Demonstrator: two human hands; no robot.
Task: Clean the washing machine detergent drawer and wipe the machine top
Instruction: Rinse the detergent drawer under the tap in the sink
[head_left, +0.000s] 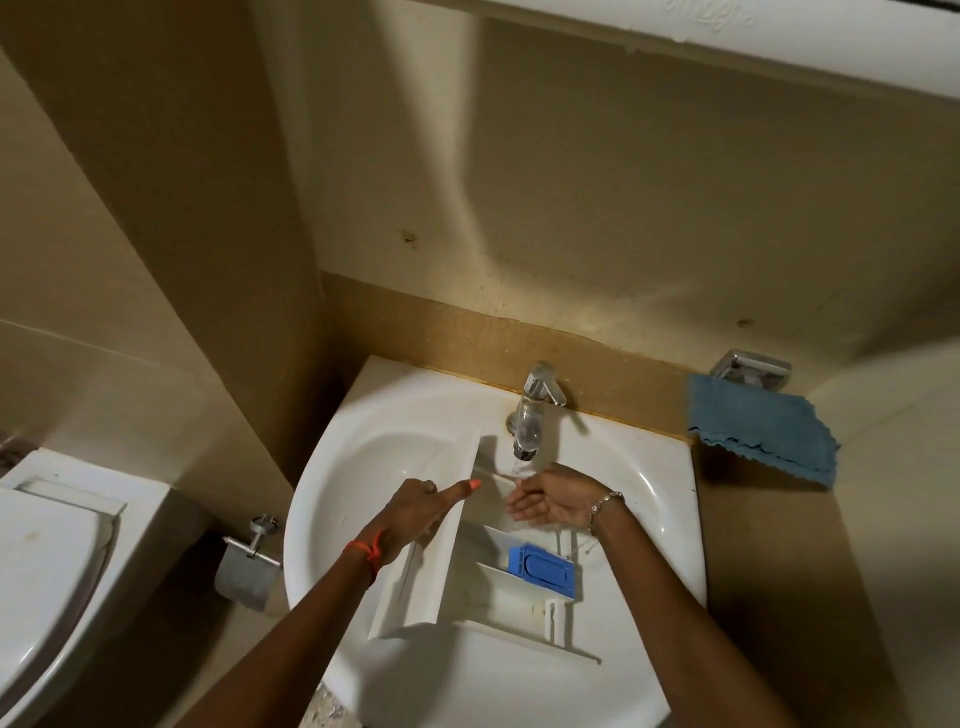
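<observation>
White plastic, the detergent drawer (457, 561) lies slantwise in the sink (332, 499), its far end under the tap (532, 415), where a thin stream of water runs, and its blue insert (543, 567) sits in the near right compartment. The left hand (415, 512) holds the drawer's long left wall, thumb stretched along the top edge. The right hand (553, 501) is open and cupped, palm up, just under the stream and over the drawer's far compartment, holding nothing. To rinse well, I would keep the left grip firm so the drawer does not slide on the wet basin, tilt it so water drains toward the near end, and rub each corner with the free fingers. A blue cloth (761, 431) hangs on the wall to the right, well apart.
</observation>
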